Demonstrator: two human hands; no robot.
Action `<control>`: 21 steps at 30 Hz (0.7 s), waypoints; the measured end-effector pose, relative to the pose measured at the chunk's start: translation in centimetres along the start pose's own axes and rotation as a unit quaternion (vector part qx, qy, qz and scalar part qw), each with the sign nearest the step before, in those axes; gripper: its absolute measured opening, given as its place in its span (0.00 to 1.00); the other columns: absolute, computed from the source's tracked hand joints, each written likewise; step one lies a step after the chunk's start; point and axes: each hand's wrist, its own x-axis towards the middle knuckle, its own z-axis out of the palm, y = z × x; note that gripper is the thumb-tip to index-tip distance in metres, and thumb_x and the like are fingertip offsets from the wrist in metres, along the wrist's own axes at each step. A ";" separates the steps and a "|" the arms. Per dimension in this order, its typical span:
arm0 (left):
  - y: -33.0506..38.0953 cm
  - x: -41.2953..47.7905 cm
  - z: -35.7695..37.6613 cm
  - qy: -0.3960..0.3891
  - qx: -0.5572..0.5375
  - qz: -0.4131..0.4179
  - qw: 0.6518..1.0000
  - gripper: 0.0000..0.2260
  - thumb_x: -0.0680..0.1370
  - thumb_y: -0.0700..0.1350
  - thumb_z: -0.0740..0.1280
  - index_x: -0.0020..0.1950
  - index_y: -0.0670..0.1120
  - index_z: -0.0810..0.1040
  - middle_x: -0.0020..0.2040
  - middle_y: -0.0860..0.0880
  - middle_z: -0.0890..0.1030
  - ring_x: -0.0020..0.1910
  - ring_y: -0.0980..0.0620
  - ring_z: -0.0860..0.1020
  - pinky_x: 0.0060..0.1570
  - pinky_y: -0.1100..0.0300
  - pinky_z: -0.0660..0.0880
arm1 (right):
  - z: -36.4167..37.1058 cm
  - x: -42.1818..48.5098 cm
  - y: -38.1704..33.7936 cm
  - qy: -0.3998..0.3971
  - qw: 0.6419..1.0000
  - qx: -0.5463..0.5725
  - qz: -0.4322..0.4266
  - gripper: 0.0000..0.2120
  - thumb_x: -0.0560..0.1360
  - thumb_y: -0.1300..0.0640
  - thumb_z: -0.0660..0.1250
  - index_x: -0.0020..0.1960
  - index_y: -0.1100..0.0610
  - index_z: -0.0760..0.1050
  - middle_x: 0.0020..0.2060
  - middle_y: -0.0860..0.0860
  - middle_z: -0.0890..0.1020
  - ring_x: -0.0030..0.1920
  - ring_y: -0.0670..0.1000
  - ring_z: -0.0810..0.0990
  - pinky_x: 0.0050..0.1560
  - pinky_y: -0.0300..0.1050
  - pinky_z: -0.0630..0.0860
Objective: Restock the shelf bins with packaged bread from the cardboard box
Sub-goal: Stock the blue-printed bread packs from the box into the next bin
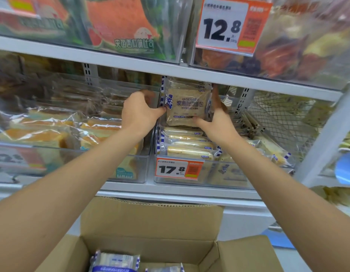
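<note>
A packet of sliced bread [187, 104] with blue-striped edges stands upright at the back of a clear shelf bin [229, 183]. My left hand [139, 111] pinches its left edge with thumb and curled fingers. My right hand [217, 118] grips its right side, thumb under the lower edge and fingers up behind it. Several like packets [187, 143] lie stacked in the bin below. The open cardboard box [150, 222] sits under my arms, with two packets [115, 261] showing at its bottom.
A clear bin of orange-crusted bread [52, 130] stands to the left. A wire mesh basket [284, 118] is on the right. The shelf board above [131, 61] hangs close over the held packet. Price tags read 17.8 [178, 169] and 12.8 [227, 26].
</note>
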 end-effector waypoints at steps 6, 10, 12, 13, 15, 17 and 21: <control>1.4 -6.8 -1.6 -0.017 -0.042 0.047 0.998 0.06 0.73 0.42 0.73 0.45 0.48 0.77 0.38 0.51 0.79 0.38 0.52 0.78 0.42 0.51 0.79 | 0.1 -6.9 -1.0 0.090 0.995 -0.013 -0.045 0.22 0.74 0.61 0.67 0.68 0.54 0.71 0.58 0.53 0.72 0.56 0.51 0.72 0.58 0.41 0.69; -0.4 -12.9 -1.7 -0.058 -0.060 0.024 0.996 0.05 0.72 0.38 0.72 0.41 0.45 0.76 0.33 0.52 0.76 0.31 0.56 0.72 0.36 0.58 0.72 | 2.0 -13.1 -0.6 0.080 0.987 -0.050 -0.133 0.15 0.72 0.65 0.64 0.58 0.58 0.77 0.52 0.53 0.76 0.53 0.52 0.73 0.57 0.46 0.71; -3.1 -16.0 -1.6 -0.108 -0.045 -0.038 0.992 0.08 0.72 0.38 0.73 0.40 0.47 0.76 0.32 0.53 0.75 0.30 0.58 0.71 0.36 0.60 0.69 | 3.4 -15.5 0.2 0.076 0.979 -0.069 -0.178 0.14 0.71 0.66 0.64 0.55 0.59 0.78 0.52 0.54 0.77 0.55 0.54 0.73 0.58 0.45 0.70; -4.8 -17.5 -1.7 -0.134 -0.033 -0.066 0.988 0.08 0.72 0.39 0.74 0.40 0.47 0.76 0.32 0.52 0.75 0.30 0.58 0.71 0.36 0.61 0.69 | 4.1 -16.7 0.8 0.077 0.976 -0.071 -0.190 0.14 0.71 0.67 0.65 0.55 0.60 0.78 0.52 0.54 0.77 0.54 0.53 0.73 0.58 0.44 0.69; -8.5 -20.5 -2.0 -0.177 -0.008 -0.120 0.977 0.08 0.72 0.40 0.75 0.41 0.46 0.77 0.34 0.51 0.77 0.32 0.58 0.72 0.37 0.63 0.69 | 6.1 -19.1 2.1 0.041 0.978 -0.077 -0.191 0.13 0.72 0.67 0.65 0.55 0.59 0.79 0.52 0.53 0.78 0.53 0.51 0.75 0.54 0.42 0.70; -12.4 -23.2 -2.4 -0.203 0.014 -0.182 0.962 0.07 0.73 0.41 0.75 0.42 0.46 0.77 0.37 0.50 0.78 0.35 0.56 0.74 0.39 0.63 0.70 | 8.8 -21.7 4.2 -0.081 0.984 -0.069 -0.143 0.13 0.74 0.65 0.65 0.57 0.56 0.79 0.53 0.49 0.79 0.54 0.48 0.76 0.54 0.40 0.71; -19.2 -28.4 -3.4 -0.220 0.030 -0.290 0.931 0.05 0.73 0.39 0.74 0.45 0.43 0.78 0.40 0.46 0.80 0.38 0.53 0.76 0.38 0.68 0.72 | 15.4 -27.1 11.5 -0.319 0.945 -0.065 0.014 0.13 0.77 0.63 0.64 0.60 0.55 0.78 0.56 0.49 0.79 0.57 0.49 0.77 0.60 0.43 0.73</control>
